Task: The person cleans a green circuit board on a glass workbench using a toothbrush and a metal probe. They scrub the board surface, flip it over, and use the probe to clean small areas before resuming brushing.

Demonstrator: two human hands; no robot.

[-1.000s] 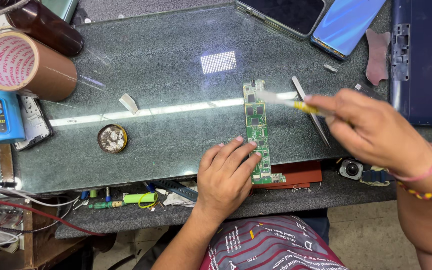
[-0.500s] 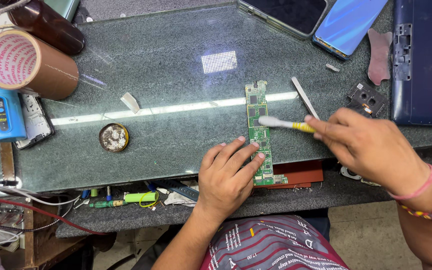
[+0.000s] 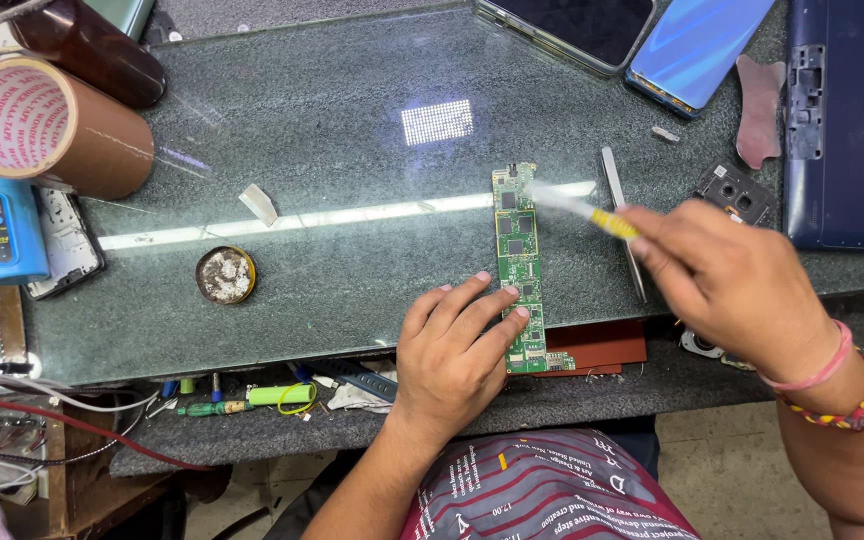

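Note:
A long green circuit board (image 3: 518, 250) lies upright on the glass-topped bench (image 3: 352, 150). My left hand (image 3: 452, 355) rests flat beside it, fingertips pressing the board's lower half. My right hand (image 3: 727, 280) grips a small brush with a yellow handle (image 3: 607, 220); its white, motion-blurred bristle end (image 3: 547, 197) sits over the board's upper right edge. Metal tweezers (image 3: 620, 215) lie just right of the board, partly under my right hand.
A brown tape roll (image 3: 47, 125), a blue tool (image 3: 2, 225) and a round tin of paste (image 3: 226, 275) sit at the left. Two phones (image 3: 642, 35) and a dark blue case (image 3: 852, 120) lie at the back right. Small tools (image 3: 252, 397) lie on the lower shelf.
My right hand has swung the brush back up from the board's middle to its top right edge. My left hand stays put on the board.

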